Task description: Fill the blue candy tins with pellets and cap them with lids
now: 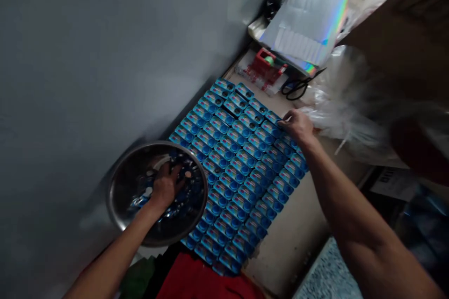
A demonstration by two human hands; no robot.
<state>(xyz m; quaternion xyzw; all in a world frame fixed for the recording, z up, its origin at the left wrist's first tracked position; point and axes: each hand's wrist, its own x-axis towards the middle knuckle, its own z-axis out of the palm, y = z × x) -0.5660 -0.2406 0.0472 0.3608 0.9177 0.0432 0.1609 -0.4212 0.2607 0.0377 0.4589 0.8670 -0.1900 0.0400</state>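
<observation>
My left hand (pixel 166 187) reaches down into a round metal bowl (pixel 115 210) of small dark and shiny pieces. Its fingers are spread among them, and I see nothing gripped. Beside the bowl lie rows of blue printed cards (pixel 240 163), close together, many with a round spot at one end. A few cards in the far rows carry a dark round piece on that spot. At the right edge of the rows, my right hand (pixel 298 126) has thumb and fingers pinched together over a card. Whatever is between the fingertips is too small to make out.
Beyond the cards stand a red tape dispenser (pixel 264 65), black-handled scissors (pixel 296 88) and a stack of shiny silvery sheets (pixel 301 18). Clear plastic bags (pixel 343 98) lie to the right. A grey wall (pixel 105 56) borders the table on the left.
</observation>
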